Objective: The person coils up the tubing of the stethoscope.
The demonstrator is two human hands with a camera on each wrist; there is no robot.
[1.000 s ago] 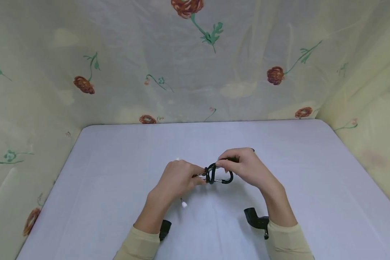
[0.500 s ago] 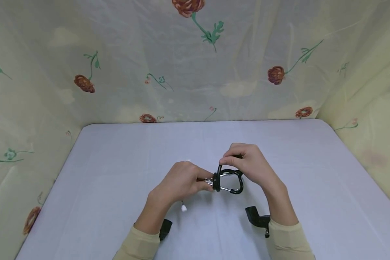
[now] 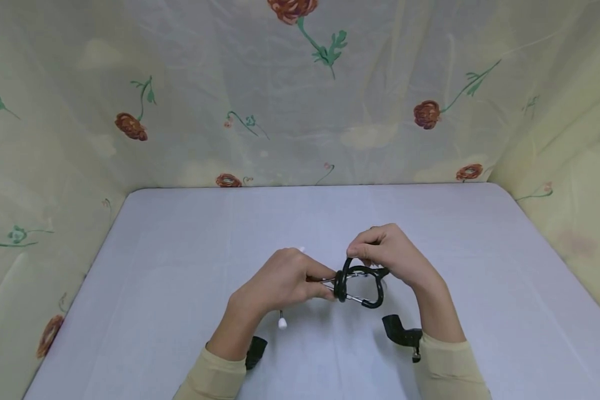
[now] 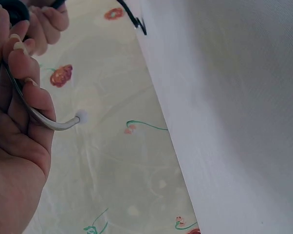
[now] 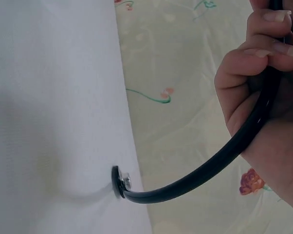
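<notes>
Between my hands is a stethoscope (image 3: 365, 288) with black tubing looped into a coil. My left hand (image 3: 285, 280) grips its metal ear tubes (image 4: 39, 117) just left of the coil; one white ear tip (image 3: 282, 323) hangs below the hand and another (image 4: 81, 116) pokes out past the fingers. My right hand (image 3: 387, 253) pinches the black tubing (image 5: 210, 165) at the top of the loop. In the right wrist view the tubing curves down to the chest piece (image 5: 121, 182), which touches the white table (image 3: 180, 233).
Floral cloth (image 3: 280, 111) hangs as walls behind and on both sides of the table. Black wrist camera mounts (image 3: 400, 335) sit at both cuffs. Nothing else lies on the white tabletop.
Both hands have drifted right and a little nearer to me. The right hand has drawn the tubing round, and the black loop has grown wider.
</notes>
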